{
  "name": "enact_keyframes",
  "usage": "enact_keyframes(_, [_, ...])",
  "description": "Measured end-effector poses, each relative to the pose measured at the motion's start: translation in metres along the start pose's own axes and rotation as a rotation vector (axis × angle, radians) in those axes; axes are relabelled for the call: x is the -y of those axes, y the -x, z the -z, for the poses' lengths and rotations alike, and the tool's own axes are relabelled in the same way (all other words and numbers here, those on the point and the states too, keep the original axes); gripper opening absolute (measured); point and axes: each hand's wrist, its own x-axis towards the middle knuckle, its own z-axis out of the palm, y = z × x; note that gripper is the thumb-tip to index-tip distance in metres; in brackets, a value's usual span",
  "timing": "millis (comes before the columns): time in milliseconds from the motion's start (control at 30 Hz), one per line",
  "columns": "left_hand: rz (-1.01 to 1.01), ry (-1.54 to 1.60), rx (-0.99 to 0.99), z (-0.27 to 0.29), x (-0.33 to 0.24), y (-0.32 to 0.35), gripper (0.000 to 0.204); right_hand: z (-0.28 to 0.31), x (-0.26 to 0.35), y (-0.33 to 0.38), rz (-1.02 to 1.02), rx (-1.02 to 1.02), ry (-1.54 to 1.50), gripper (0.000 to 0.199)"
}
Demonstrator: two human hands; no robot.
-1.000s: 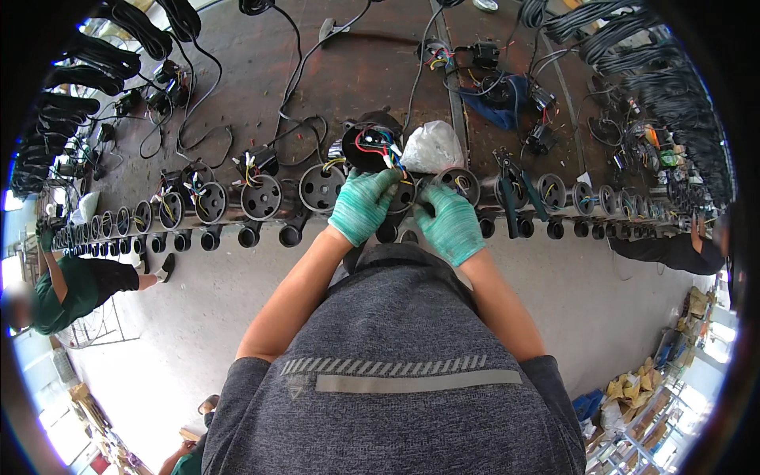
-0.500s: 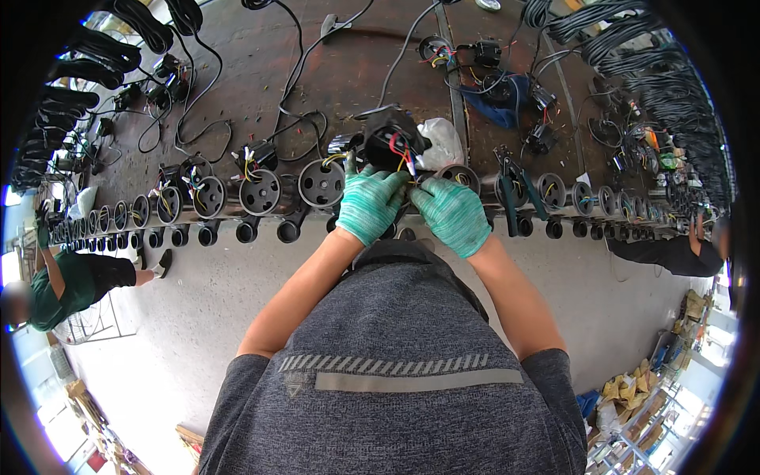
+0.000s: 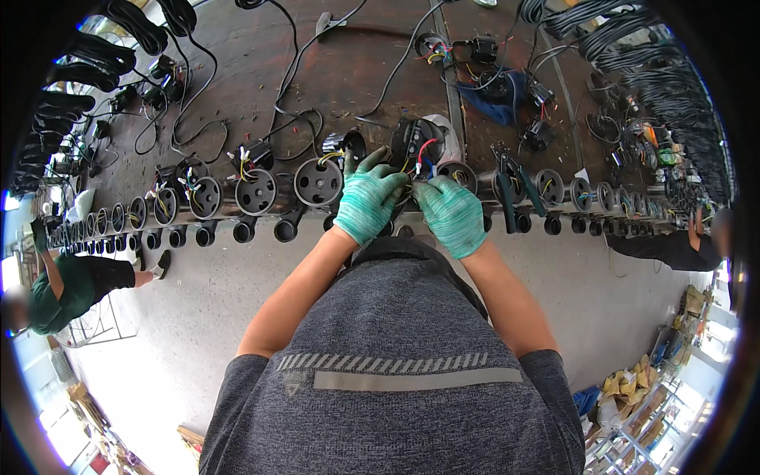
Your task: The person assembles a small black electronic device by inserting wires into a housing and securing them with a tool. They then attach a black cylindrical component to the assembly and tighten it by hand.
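Both my hands wear green-and-white knit gloves and meet at the near edge of the table. My left hand [image 3: 368, 199] pinches thin wires, its other fingers raised toward a metal-cased part [image 3: 334, 144] with yellow wires. Close against it, my right hand [image 3: 453, 212] has its fingertips closed on the same wires [image 3: 410, 179]; the exact grip is partly hidden. Just beyond my fingertips stands a round black motor part [image 3: 410, 136], with red, white, blue and yellow leads hanging toward my hands. A white plastic bag [image 3: 452, 144] shows behind it.
A row of round dark housings [image 3: 256, 192] lines the table edge. Green-handled pliers [image 3: 511, 182] rest on it to my right. Black cables and a blue cloth [image 3: 492, 101] lie on the table [image 3: 364, 71]. Other people stand at far left [image 3: 71, 286] and far right [image 3: 673, 252].
The black part has shifted right and tilted, so its face and red lead show more. The metal-cased part beside it is more exposed. My hands stay close together, almost in place.
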Motion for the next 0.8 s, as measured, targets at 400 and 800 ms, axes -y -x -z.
enact_keyframes(400, [-0.079,0.079,-0.032,0.008,-0.005,-0.007,0.032,-0.021,0.014,0.013,-0.357,-0.031,-0.196,0.013])
enact_keyframes(800, [-0.115,0.134,-0.048,-0.004,0.009,-0.011,0.026,-0.027,0.027,0.008,-0.736,0.092,-0.343,0.016])
